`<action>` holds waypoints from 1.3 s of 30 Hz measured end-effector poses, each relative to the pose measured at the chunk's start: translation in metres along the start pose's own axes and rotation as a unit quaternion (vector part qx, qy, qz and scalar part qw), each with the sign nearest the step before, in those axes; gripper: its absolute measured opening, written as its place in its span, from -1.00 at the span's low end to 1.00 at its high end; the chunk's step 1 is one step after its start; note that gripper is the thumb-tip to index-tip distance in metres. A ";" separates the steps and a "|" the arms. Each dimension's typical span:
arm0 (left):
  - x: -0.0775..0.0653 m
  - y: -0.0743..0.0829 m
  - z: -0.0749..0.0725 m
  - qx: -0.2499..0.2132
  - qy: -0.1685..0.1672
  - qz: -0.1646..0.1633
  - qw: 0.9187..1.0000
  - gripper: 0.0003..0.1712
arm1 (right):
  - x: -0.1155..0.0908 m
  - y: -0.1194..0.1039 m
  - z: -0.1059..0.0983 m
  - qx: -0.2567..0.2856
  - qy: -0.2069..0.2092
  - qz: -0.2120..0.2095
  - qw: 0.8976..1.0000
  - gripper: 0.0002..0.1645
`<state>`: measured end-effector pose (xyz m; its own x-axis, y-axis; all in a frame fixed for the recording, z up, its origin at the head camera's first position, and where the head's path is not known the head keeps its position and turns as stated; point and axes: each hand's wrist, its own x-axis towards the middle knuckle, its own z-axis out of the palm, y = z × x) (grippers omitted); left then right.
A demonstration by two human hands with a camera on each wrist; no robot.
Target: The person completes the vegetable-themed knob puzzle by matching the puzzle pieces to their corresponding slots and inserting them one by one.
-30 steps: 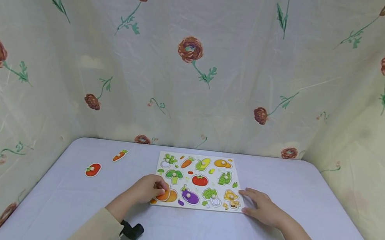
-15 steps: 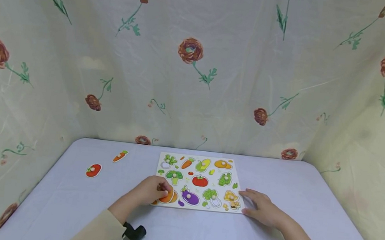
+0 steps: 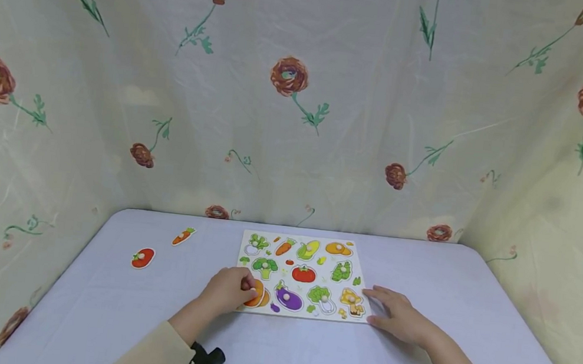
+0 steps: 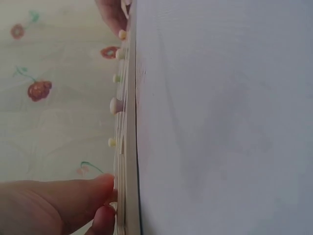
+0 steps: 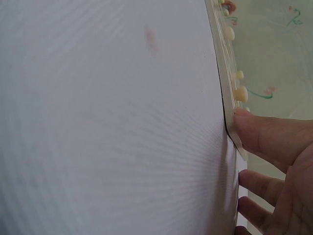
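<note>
My left hand [image 3: 228, 289] is over the near left corner of a white vegetable puzzle board [image 3: 282, 267]. Thumb and fingers pinch the orange pumpkin puzzle piece [image 3: 256, 294] by its knob. The piece lies close over the printed orange picture and overlaps it to the left. Seen edge-on in the left wrist view, the piece [image 4: 121, 196] sits right at the board's face. My right hand [image 3: 397, 315] rests at the board's right side, fingers spread, thumb [image 5: 252, 132] touching the near corner. Beside the pumpkin piece is the purple eggplant [image 3: 290, 300]; the broccoli [image 3: 265, 266] is behind it.
On the white-covered table [image 3: 305, 355], a loose tomato piece [image 3: 143, 258] and a loose carrot piece [image 3: 183, 236] lie left of the board. Several knobbed vegetable pieces sit in the board. A flowered curtain [image 3: 346, 170] surrounds the table's back and sides.
My left hand has slid slightly right with the pumpkin piece, which now covers more of the printed orange picture. The right hand stays at the board's edge.
</note>
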<state>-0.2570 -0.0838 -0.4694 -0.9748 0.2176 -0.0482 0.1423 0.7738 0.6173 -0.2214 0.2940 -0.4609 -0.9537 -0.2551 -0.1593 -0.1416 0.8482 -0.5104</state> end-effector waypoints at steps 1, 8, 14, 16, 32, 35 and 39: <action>0.000 0.001 0.000 -0.002 -0.001 -0.001 1.000 -0.81 | 0.000 0.000 0.000 0.001 -0.001 0.001 1.000 -0.22; 0.003 0.001 -0.001 -0.013 -0.011 -0.001 1.000 -0.82 | 0.000 0.001 0.000 0.001 0.000 -0.003 1.000 -0.23; 0.006 0.000 -0.005 -0.026 -0.033 0.010 0.999 -0.88 | 0.000 0.001 0.000 0.003 0.000 0.000 1.000 -0.22; 0.007 0.000 -0.007 -0.030 -0.042 0.019 0.998 -0.89 | 0.001 0.001 0.000 0.005 0.000 0.002 1.000 -0.21; 0.006 -0.003 -0.005 -0.028 -0.042 0.027 0.998 -0.82 | -0.001 0.001 0.000 0.002 0.003 -0.008 1.000 -0.22; 0.006 -0.004 -0.005 -0.024 -0.042 0.033 0.998 -0.82 | -0.001 0.001 0.000 0.002 0.003 -0.009 1.000 -0.21; 0.006 -0.004 -0.006 -0.023 -0.053 0.040 0.998 -0.83 | -0.001 0.001 0.000 0.002 0.002 -0.008 1.000 -0.21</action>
<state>-0.2648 -0.0890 -0.4675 -0.9370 0.3403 -0.0790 0.2075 0.7240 0.6578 -0.2206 0.2947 -0.4612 -0.9525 -0.2661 -0.1483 -0.1548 0.8419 -0.5169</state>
